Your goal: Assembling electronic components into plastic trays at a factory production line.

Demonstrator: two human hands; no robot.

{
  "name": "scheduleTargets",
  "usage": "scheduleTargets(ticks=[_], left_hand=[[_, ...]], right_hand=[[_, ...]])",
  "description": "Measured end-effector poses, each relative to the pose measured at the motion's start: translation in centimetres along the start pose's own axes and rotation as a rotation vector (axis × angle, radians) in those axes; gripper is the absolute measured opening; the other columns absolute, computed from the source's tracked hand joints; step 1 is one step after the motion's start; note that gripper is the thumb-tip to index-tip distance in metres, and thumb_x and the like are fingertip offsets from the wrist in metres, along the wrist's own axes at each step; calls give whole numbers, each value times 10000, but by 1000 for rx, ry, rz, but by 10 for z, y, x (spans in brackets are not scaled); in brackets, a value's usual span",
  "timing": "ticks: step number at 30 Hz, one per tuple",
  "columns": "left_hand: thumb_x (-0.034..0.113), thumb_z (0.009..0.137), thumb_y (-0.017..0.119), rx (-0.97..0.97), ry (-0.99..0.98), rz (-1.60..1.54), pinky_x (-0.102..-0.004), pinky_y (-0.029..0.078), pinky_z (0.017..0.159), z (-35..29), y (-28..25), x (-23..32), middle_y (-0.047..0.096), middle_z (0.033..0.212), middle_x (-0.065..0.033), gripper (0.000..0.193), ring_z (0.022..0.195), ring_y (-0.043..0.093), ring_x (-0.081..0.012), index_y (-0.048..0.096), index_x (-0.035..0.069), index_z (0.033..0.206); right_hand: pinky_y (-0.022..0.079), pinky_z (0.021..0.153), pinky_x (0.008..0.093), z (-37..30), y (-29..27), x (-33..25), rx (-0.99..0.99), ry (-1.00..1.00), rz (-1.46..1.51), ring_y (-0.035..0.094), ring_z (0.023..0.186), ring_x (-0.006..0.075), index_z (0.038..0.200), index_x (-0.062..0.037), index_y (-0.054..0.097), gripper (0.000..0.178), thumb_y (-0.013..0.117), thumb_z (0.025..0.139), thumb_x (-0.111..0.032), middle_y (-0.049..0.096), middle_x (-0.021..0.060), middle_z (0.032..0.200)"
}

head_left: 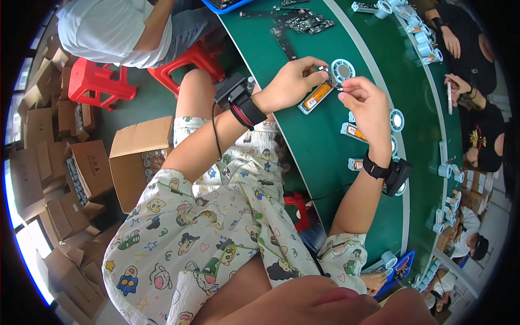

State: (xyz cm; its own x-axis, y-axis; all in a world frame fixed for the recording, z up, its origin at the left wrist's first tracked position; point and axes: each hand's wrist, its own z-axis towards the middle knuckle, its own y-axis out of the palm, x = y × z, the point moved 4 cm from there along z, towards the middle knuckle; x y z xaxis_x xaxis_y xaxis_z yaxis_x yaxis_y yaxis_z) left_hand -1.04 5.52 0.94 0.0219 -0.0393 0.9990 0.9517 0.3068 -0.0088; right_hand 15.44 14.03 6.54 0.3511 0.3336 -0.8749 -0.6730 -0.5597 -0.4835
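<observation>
A light blue fan body (305,110) lies on the green table, with a round fan head (342,70) at its far end and an orange battery (317,97) set in its handle. My left hand (292,84) is over the handle, thumb and forefinger pinching a small white connector (323,69) on thin wires. Just to its right, my right hand (368,105) pinches thin red and black wires (335,86) near their end. The fingertips are a short way apart. Both wrists wear black straps with small devices.
Black circuit boards (309,23) lie in a pile at the far side, near a blue tray (223,7). More fan bodies (355,131) rest right of my hand. Co-workers sit across and beside me. Red stools (97,81) and cardboard boxes (138,132) stand at left.
</observation>
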Motion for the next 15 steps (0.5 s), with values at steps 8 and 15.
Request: scheduleTargets(ticks=[8,15], left_hand=[[164,935,718,-126,71,-130,-280,504,678,-30,18,0,641,800,-31,312,763,609,-96,628,-12,1177],[182,891,756,-31,31,-13,-293,463,619,-41,9,5,597,783,-32,394,719,551,-88,625,-30,1198]], right_hand=[[406,552,211,-12,7,23,-53,-88,172,537,649,53,973,-1,653,91,700,933,-67,625,14,772],[443,563,214,-12,11,-3,-217,-55,162,595,642,75,979,17,640,126,696,867,29,648,35,739]])
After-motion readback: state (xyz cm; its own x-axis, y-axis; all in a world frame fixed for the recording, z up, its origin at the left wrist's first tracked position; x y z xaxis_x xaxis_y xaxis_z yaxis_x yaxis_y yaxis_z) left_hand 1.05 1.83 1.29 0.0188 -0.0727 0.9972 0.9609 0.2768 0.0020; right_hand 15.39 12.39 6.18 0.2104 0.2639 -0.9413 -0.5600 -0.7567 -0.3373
